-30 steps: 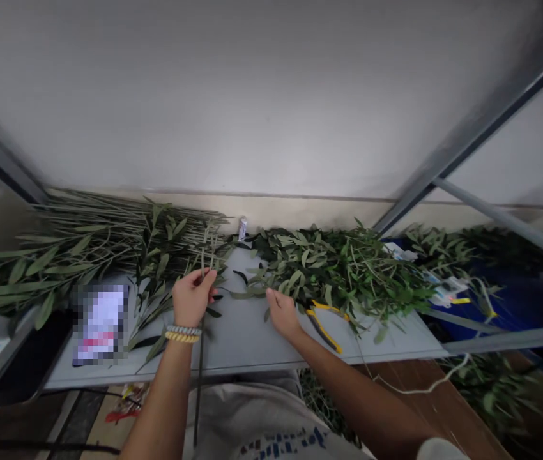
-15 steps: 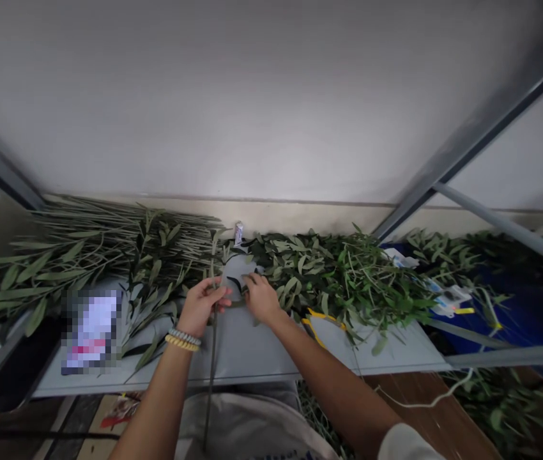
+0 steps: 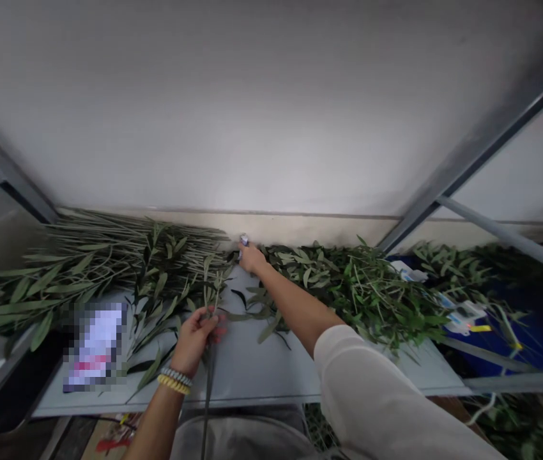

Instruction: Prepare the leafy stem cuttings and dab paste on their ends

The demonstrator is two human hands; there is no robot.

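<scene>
My left hand [image 3: 198, 335] is closed in a pinch around a long thin leafy stem [image 3: 208, 390]. The stem runs down past the shelf's front edge toward my lap, with its leaves above my fingers. My right arm reaches to the back of the grey shelf [image 3: 252, 377]. There my right hand [image 3: 252, 258] has its fingers closed on a small white-and-purple tube [image 3: 243, 240] by the wall; the fingertips are partly hidden. Loose leaves [image 3: 252, 305] lie on the shelf between my hands.
Cut leafy branches [image 3: 108, 236] are piled at the left, more greenery [image 3: 362, 281] at the right. A blurred-out phone-like screen [image 3: 96, 345] lies front left. Metal posts [image 3: 482, 153] frame both sides. White devices [image 3: 463, 313] sit beyond the right end, near a blue surface [image 3: 501, 338].
My right hand has left the loose leaves and moved up and back to the small tube. My left hand still holds the stem, slightly lower and nearer me. The view has shifted a little.
</scene>
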